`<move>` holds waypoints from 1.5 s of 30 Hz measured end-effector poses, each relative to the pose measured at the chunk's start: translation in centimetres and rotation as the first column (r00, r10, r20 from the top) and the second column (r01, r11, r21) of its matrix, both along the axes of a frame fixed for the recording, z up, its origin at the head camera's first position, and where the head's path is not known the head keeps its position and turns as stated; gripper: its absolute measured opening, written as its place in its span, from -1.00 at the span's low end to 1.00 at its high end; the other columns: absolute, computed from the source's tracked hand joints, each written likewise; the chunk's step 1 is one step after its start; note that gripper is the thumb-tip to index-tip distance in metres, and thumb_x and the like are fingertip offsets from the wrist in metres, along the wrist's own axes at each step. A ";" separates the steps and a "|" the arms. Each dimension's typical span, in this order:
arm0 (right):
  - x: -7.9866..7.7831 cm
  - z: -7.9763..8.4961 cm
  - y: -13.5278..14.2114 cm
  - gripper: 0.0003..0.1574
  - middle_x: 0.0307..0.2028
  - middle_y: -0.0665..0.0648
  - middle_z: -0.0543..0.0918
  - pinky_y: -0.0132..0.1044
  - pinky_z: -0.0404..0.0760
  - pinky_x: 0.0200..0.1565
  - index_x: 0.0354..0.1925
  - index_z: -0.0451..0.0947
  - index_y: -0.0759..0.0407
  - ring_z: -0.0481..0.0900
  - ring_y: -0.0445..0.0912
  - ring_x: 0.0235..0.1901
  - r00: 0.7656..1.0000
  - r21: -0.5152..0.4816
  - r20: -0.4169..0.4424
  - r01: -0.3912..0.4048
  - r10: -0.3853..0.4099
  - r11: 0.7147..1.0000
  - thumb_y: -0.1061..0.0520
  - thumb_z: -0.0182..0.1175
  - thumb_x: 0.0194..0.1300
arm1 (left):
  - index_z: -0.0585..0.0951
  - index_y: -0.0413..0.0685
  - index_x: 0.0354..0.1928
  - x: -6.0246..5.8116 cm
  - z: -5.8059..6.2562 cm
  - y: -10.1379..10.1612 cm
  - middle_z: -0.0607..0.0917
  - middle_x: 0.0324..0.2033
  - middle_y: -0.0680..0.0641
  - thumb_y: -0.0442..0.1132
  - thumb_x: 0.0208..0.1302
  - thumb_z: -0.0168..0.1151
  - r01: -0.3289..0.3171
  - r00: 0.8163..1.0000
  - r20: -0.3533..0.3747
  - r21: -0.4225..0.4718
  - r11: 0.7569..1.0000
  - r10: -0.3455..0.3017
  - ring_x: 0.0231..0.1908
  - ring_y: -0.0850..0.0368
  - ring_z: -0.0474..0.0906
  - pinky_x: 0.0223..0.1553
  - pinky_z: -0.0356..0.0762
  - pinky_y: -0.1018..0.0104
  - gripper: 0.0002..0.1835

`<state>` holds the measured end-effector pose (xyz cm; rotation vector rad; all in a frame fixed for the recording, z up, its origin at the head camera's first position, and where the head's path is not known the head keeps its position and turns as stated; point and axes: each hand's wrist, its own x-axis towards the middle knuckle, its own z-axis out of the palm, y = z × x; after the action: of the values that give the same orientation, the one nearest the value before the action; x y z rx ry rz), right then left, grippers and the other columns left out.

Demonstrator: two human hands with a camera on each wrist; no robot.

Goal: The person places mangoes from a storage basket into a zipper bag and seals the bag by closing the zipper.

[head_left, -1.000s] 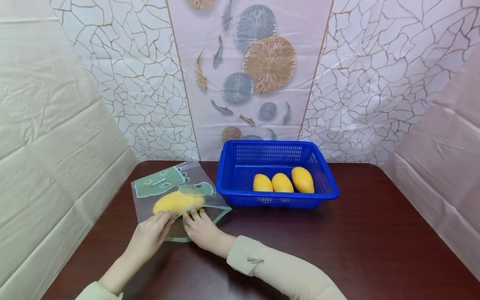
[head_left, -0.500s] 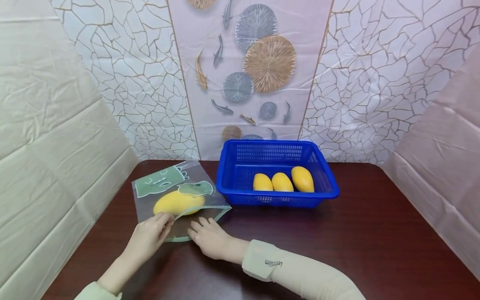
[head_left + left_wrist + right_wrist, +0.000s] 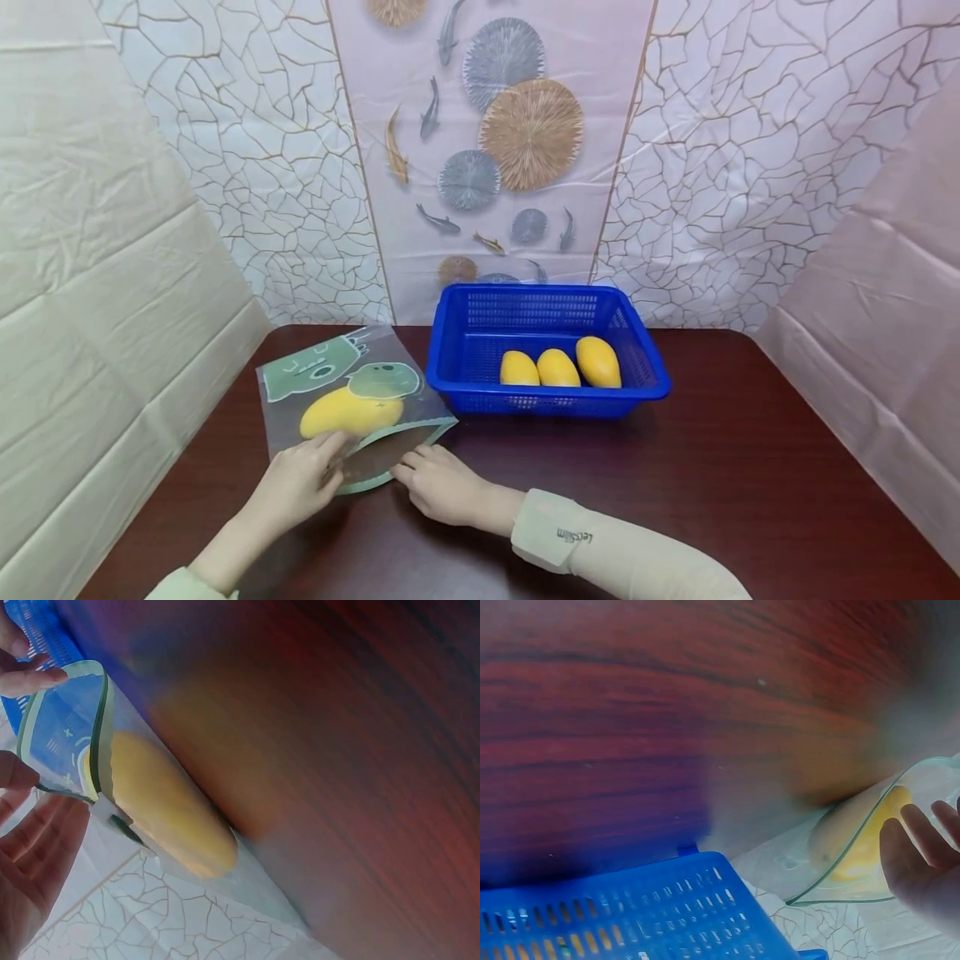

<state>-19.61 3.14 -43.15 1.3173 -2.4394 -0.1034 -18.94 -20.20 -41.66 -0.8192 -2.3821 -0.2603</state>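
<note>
A clear plastic bag (image 3: 288,421) with green cartoon prints and a green-edged mouth lies on the left of the table. Inside it is a yellow mango (image 3: 341,412), also visible through the film in the left wrist view. My left hand (image 3: 303,475) pinches the upper lip of the mouth between thumb and fingers. At the lower lip, my right hand (image 3: 442,485) holds the edge with bent fingers. Between the hands the mouth gapes; the left wrist view shows the right fingertips (image 3: 52,676) on the rim.
A blue plastic basket (image 3: 435,367) stands at the back centre, right of the bag. Three more mangoes (image 3: 598,362) lie in it. The dark wooden table (image 3: 712,467) ends at a patterned cloth backdrop (image 3: 690,208) behind, with pale cloth at both sides.
My right hand has drawn back from beside the mango, rightward and nearer, to the lower lip. The bag's mouth has spread wider. My left hand keeps its grip; the view has shifted slightly.
</note>
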 end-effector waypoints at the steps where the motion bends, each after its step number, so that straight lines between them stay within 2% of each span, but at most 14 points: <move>1: 0.0 -0.1 0.1 -0.69 -0.17 -0.08 0.62 -0.35 0.51 -0.12 -0.04 0.55 0.00 0.54 -0.16 -0.13 1.000 -0.002 0.011 -0.001 0.001 1.000 0.08 0.14 0.22 | 0.60 0.02 -0.20 0.0 -0.1 0.0 0.54 -0.53 0.16 -0.40 -0.28 0.35 0.004 1.000 0.001 -0.003 1.000 -0.004 -0.61 0.38 0.30 -0.64 0.28 0.46 -0.56; 5: -0.4 0.0 0.9 -0.66 -0.10 -0.03 0.63 -0.30 0.53 -0.05 -0.01 0.55 0.04 0.56 -0.14 -0.05 0.999 -0.035 0.042 -0.007 0.009 0.999 0.12 0.13 0.23 | 0.63 0.06 -0.24 0.0 -0.3 0.0 0.58 -0.47 0.17 -0.40 -0.29 0.33 0.030 1.000 -0.003 -0.004 1.000 -0.030 -0.60 0.40 0.31 -0.63 0.30 0.46 -0.58; 10: -0.6 0.8 2.2 -0.68 -0.13 -0.01 0.65 -0.32 0.53 -0.02 -0.02 0.57 0.07 0.58 -0.14 -0.09 0.998 -0.125 0.069 0.011 -0.002 0.992 0.15 0.13 0.25 | 0.63 0.06 -0.30 0.0 -0.2 0.1 0.58 -0.48 0.17 -0.37 -0.30 0.35 0.036 0.999 -0.008 -0.016 0.999 -0.036 -0.60 0.39 0.34 -0.65 0.30 0.46 -0.63; 17: -0.7 1.2 3.7 -0.72 -0.16 0.01 0.65 -0.33 0.52 -0.02 -0.05 0.58 0.11 0.58 -0.13 -0.12 0.990 -0.191 0.136 0.064 -0.038 0.979 0.15 0.14 0.25 | 0.61 0.03 -0.38 -0.3 0.9 0.6 0.54 -0.55 0.15 -0.36 -0.24 0.31 0.044 0.998 -0.038 -0.046 0.998 -0.045 -0.65 0.35 0.34 -0.70 0.28 0.45 -0.74; 21: -0.7 1.2 4.6 -0.74 -0.18 0.01 0.65 -0.34 0.55 -0.09 -0.07 0.59 0.12 0.57 -0.14 -0.20 0.982 -0.240 0.184 0.094 -0.050 0.966 0.17 0.14 0.25 | 0.61 0.00 -0.38 -0.3 1.5 0.8 0.49 -0.58 0.15 -0.33 -0.21 0.35 0.052 0.997 -0.049 -0.067 0.996 -0.056 -0.67 0.34 0.31 -0.71 0.24 0.47 -0.76; 25: -0.9 1.4 4.8 -0.74 -0.17 0.02 0.66 -0.32 0.56 -0.13 -0.08 0.60 0.13 0.56 -0.13 -0.23 0.971 -0.286 0.234 0.118 -0.050 0.951 0.19 0.14 0.26 | 0.62 0.01 -0.36 -0.2 1.7 1.0 0.51 -0.57 0.14 -0.31 -0.16 0.38 0.050 0.998 -0.033 -0.069 0.996 -0.053 -0.63 0.32 0.38 -0.70 0.26 0.48 -0.77; 28: -1.1 1.5 4.6 -0.75 -0.18 0.03 0.66 -0.32 0.56 -0.14 -0.09 0.61 0.15 0.56 -0.13 -0.23 0.968 -0.313 0.248 0.108 -0.029 0.944 0.19 0.13 0.26 | 0.63 0.00 -0.37 -0.2 1.8 1.1 0.55 -0.56 0.13 -0.31 -0.15 0.40 0.042 0.998 -0.038 -0.054 0.998 -0.044 -0.60 0.30 0.43 -0.69 0.30 0.47 -0.78; 33: -1.3 2.0 4.3 -0.78 -0.25 0.05 0.68 -0.33 0.56 -0.18 -0.14 0.62 0.17 0.55 -0.14 -0.28 0.964 -0.371 0.268 0.101 0.002 0.923 0.21 0.12 0.27 | 0.64 -0.02 -0.35 -0.9 2.3 2.1 0.61 -0.54 0.09 -0.31 -0.09 0.36 0.070 0.995 -0.068 -0.049 0.996 -0.073 -0.58 0.27 0.50 -0.64 0.39 0.43 -0.82; 38: -1.6 2.9 4.9 -0.79 -0.29 0.04 0.67 -0.31 0.58 -0.18 -0.16 0.63 0.19 0.55 -0.14 -0.29 0.960 -0.426 0.280 0.107 0.018 0.898 0.24 0.12 0.25 | 0.64 -0.03 -0.32 -1.7 3.1 3.2 0.58 -0.54 0.08 -0.30 -0.08 0.34 0.087 0.991 -0.094 -0.055 0.995 -0.092 -0.61 0.25 0.47 -0.67 0.31 0.46 -0.81; 41: -1.9 3.4 5.7 -0.78 -0.33 0.03 0.65 -0.31 0.57 -0.20 -0.17 0.63 0.19 0.54 -0.15 -0.32 0.961 -0.441 0.277 0.112 0.016 0.891 0.27 0.11 0.23 | 0.64 -0.03 -0.30 -2.2 3.4 3.9 0.60 -0.53 0.07 -0.30 -0.08 0.35 0.091 0.992 -0.088 -0.045 0.995 -0.094 -0.62 0.24 0.48 -0.69 0.27 0.48 -0.79; 45: -2.3 3.9 6.9 -0.77 -0.38 0.02 0.62 -0.34 0.53 -0.24 -0.18 0.63 0.18 0.48 -0.17 -0.36 0.959 -0.448 0.284 0.126 0.008 0.885 0.29 0.09 0.22 | 0.64 -0.01 -0.26 -2.5 3.8 4.9 0.64 -0.48 0.07 -0.28 -0.03 0.35 0.087 0.994 -0.068 -0.024 0.996 -0.089 -0.54 0.21 0.56 -0.68 0.32 0.46 -0.78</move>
<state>-21.88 10.04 -39.26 1.0937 -2.5060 0.6563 -21.48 -15.29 -37.90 -0.9295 -2.2912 -0.2393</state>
